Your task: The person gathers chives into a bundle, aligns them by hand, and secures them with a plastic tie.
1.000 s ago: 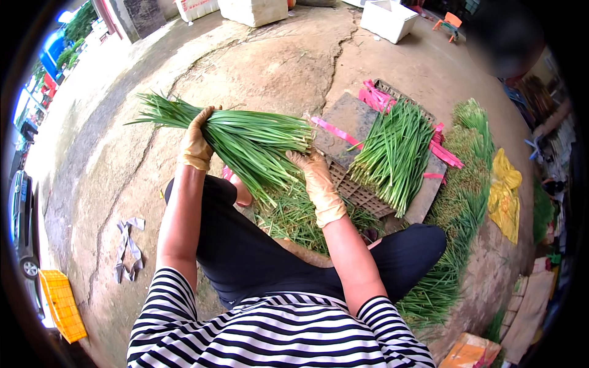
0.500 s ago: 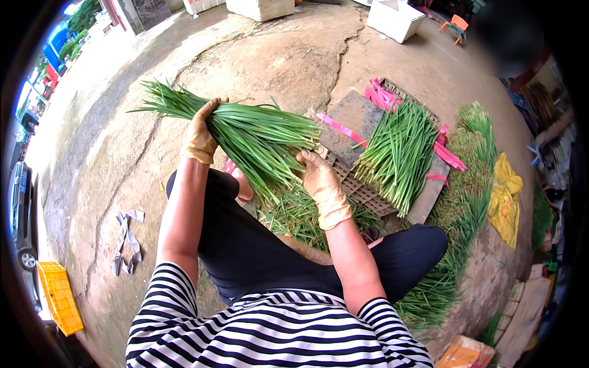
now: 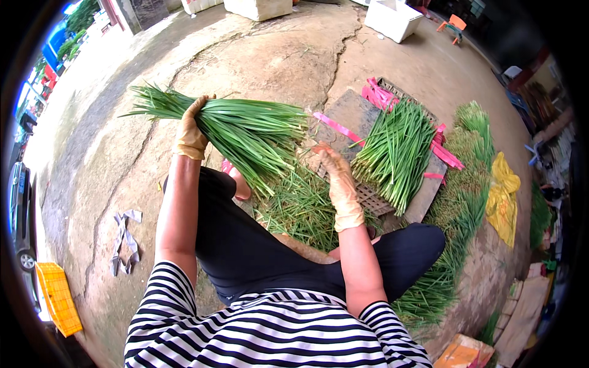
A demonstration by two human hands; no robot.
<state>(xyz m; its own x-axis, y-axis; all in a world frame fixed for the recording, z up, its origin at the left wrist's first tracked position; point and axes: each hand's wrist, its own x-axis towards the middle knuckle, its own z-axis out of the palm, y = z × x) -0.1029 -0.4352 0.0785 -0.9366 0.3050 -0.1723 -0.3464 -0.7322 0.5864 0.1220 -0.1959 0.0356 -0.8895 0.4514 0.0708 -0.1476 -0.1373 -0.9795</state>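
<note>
My left hand, in a tan glove, is closed around a thick bunch of garlic chives. The leafy tips stick out to its left, and the stalks fan out to its right. Apart from the stalk ends, my gloved right hand is raised above the near-left edge of a crate; its fingers are smeared by motion. A second bunch of chives lies on a dark board over the brown plastic crate, across pink ribbon. Loose chive trimmings cover the ground between my legs.
A long heap of chives lies right of the crate, with a yellow plastic bag beside it. Grey cloth strips and a yellow basket are at the left. White foam boxes and a small orange chair stand farther back.
My right hand has drawn away from the stalk ends, moving to the right. My left hand and its bunch have shifted slightly left.
</note>
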